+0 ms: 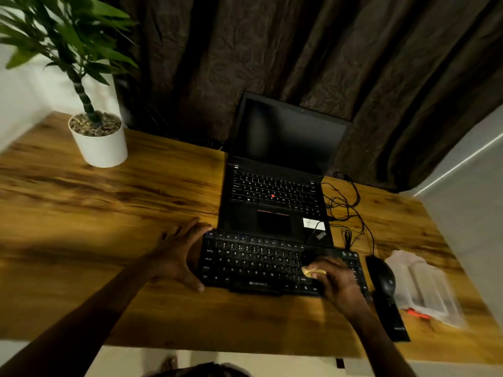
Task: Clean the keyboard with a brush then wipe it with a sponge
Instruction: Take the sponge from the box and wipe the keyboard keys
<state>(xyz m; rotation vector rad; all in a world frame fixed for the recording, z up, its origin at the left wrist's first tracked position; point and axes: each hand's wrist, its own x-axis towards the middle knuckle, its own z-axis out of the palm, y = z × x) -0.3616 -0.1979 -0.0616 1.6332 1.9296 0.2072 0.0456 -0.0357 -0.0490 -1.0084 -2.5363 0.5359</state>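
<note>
The keyboard [253, 263] lies on the tabletop [109, 213], its back edge against the front of an open laptop [275, 191] whose screen is dark. The left grip [179, 254] is released: its fingers are spread, the thumb at the keyboard's front left corner and the fingertips near the back left corner, bracing that end. The right grip [337, 281] is over the right half of the keys, clenched round what looks like the brush [313, 272]. A pale handle and a dark tuft touching the keys are visible, though blur makes this hard to confirm. A mouse [381, 276] sits just right of the keyboard, with a clear pack [424, 289] beyond it. Cables [345, 205] trail beside the laptop. A potted plant [99, 142] stands at the far left, and a dark curtain [272, 50] hangs behind.
</note>
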